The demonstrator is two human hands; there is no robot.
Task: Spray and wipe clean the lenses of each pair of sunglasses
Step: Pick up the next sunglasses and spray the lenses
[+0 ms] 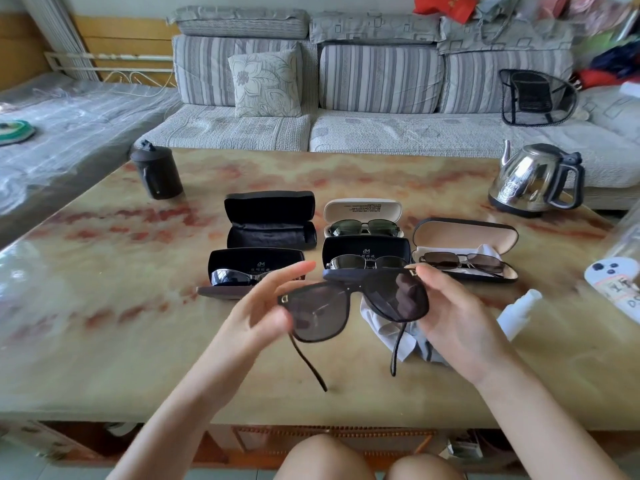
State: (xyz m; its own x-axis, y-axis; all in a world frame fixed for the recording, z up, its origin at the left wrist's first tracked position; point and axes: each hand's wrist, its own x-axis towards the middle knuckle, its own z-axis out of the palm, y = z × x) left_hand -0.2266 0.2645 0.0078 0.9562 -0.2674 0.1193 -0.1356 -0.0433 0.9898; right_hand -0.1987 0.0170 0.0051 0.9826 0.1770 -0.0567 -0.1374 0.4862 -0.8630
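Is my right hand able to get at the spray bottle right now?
Probably yes, once it lets go. The right hand pinches the sunglasses, which the left hand also holds, but the spray bottle lies close beside it with nothing between them.

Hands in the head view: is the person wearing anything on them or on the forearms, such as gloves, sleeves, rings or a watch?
Nothing is worn. The left hand and right hand are bare, with no gloves and no visible rings. The left forearm and right forearm are bare down to the frame's lower edge: no sleeves, watch or bracelet.
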